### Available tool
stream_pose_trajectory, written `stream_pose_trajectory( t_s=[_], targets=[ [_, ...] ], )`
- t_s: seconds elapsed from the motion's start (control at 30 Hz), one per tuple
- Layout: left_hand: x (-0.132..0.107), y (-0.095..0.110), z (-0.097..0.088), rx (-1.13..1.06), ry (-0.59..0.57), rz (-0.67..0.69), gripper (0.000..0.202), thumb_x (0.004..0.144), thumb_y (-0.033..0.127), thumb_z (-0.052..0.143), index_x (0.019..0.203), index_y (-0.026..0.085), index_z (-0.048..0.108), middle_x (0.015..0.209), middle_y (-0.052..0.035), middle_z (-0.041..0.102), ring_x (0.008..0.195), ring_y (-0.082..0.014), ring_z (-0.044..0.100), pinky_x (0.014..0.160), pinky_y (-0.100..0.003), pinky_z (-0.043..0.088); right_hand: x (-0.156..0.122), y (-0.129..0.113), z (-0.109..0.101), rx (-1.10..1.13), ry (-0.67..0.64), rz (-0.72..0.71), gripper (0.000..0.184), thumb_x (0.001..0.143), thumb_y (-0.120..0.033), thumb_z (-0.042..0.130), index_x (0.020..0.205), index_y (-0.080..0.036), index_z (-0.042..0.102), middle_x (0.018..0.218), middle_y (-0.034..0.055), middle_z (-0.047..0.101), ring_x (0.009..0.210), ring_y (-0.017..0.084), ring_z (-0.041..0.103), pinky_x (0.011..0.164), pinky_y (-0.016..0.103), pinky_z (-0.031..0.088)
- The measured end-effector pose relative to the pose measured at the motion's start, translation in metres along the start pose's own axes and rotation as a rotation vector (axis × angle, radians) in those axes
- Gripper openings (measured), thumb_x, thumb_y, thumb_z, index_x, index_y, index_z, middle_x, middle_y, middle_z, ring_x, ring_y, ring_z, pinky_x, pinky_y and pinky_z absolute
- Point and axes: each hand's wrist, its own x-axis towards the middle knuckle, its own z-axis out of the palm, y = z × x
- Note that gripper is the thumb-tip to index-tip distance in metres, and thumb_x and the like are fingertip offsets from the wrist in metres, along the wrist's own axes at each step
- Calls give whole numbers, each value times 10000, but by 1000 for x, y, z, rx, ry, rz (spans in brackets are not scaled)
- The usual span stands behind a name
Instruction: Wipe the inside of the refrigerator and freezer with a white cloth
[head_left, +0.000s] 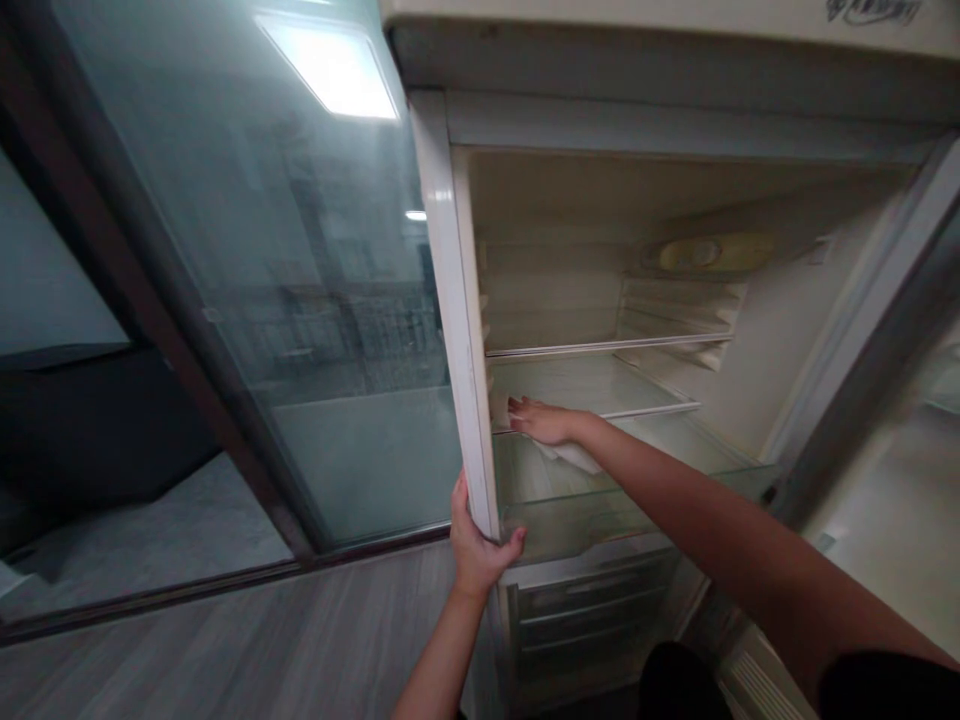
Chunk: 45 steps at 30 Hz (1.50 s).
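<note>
An opened fridge [465, 330] stands before me, its inside lit dimly. My left hand [480, 545] grips the left edge of the fridge frame, thumb on the inner side and fingers around the outside. Reaching into the fridge, my right hand [551, 422] presses a white cloth [570, 456] near the left wall, at the front edge of a glass shelf [600, 385]. Part of the cloth hangs out below the palm. Under that hand lies a lower glass shelf or cover [555, 485].
A yellowish light cover [712, 252] sits on the right inner wall. Below are clear drawers [592, 610]. The open door [900, 480] is at the right. A glass sliding door [337, 300] stands left, above a wood-look floor [300, 650].
</note>
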Motion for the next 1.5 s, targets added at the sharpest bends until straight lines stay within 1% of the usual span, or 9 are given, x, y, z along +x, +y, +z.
stream_pose_trajectory(
  t_s=[0.1, 0.27, 0.33, 0.47, 0.63, 0.77, 1.27, 1.4, 1.5],
  targets=[
    [0, 0, 0, -10, -6, -7, 1030, 745, 581, 734, 1547, 142, 258, 1474, -240, 461, 1383, -398, 477, 1114, -582, 424, -63, -14, -10, 295, 121, 71, 370, 1033, -293, 360, 1089, -146, 696, 1189, 88, 697, 1089, 196, 630, 980, 319, 475],
    [-1, -1, 0, -9, -5, -16, 1027, 743, 591, 729, 1545, 145, 269, 1463, -234, 473, 1372, -395, 487, 1106, -575, 435, -182, -48, 10, 448, 1121, 530, 392, 1019, -434, 378, 1052, -150, 647, 907, 66, 680, 858, 198, 612, 759, 281, 484],
    [-1, -1, 0, -6, -3, -9, 1030, 744, 599, 728, 1548, 149, 268, 1462, -230, 473, 1372, -393, 487, 1109, -571, 433, -215, -55, 41, 257, 1338, 725, 331, 1004, -403, 421, 1045, -157, 638, 859, 71, 650, 822, 210, 602, 719, 297, 474],
    [-4, -5, 0, 2, 8, -18, 1024, 741, 617, 729, 1538, 146, 290, 1453, -223, 481, 1354, -386, 502, 1109, -559, 435, -242, -54, 118, -61, 1127, 612, 234, 959, -279, 454, 1025, -172, 651, 1211, 179, 622, 1024, 277, 602, 846, 433, 491],
    [-6, -6, 2, 60, 31, -56, 952, 736, 551, 778, 1492, 156, 356, 1383, -191, 538, 1283, -349, 561, 1077, -503, 474, -231, -53, 168, -176, 982, 535, 358, 929, -157, 480, 1237, -219, 650, 1647, 139, 222, 1403, 359, 397, 1031, 585, 422],
    [-3, -1, 4, 142, 90, -90, 843, 752, 453, 802, 1446, 168, 416, 1291, -159, 592, 1201, -309, 613, 1028, -448, 513, -212, -45, 157, -121, 927, 541, 512, 976, -169, 449, 1478, -248, 501, 1665, 125, 172, 1468, 330, 319, 1113, 591, 381],
    [0, 1, 6, 194, 119, -181, 677, 787, 397, 739, 1357, 124, 497, 1117, -133, 647, 956, -249, 670, 855, -375, 567, -146, 14, 129, 109, 773, 620, 496, 970, -196, 368, 1411, -165, 595, 1641, 123, 252, 1515, 275, 229, 1214, 516, 290],
    [2, 19, 5, 106, 73, -237, 788, 815, 366, 732, 1481, 129, 384, 1312, -187, 592, 1187, -291, 624, 1029, -433, 517, -169, 4, 123, 458, 716, 528, 458, 985, -329, 364, 1245, -147, 694, 1446, 158, 533, 1380, 277, 459, 1155, 469, 384],
    [-17, 53, -2, 79, 39, -220, 1018, 816, 336, 749, 1606, 183, 125, 1630, -228, 258, 1516, -359, 289, 1220, -558, 300, -197, -28, 129, 772, 649, 597, 477, 991, -446, 372, 1136, -160, 726, 1012, 106, 722, 1018, 257, 659, 951, 408, 538]
  ],
)
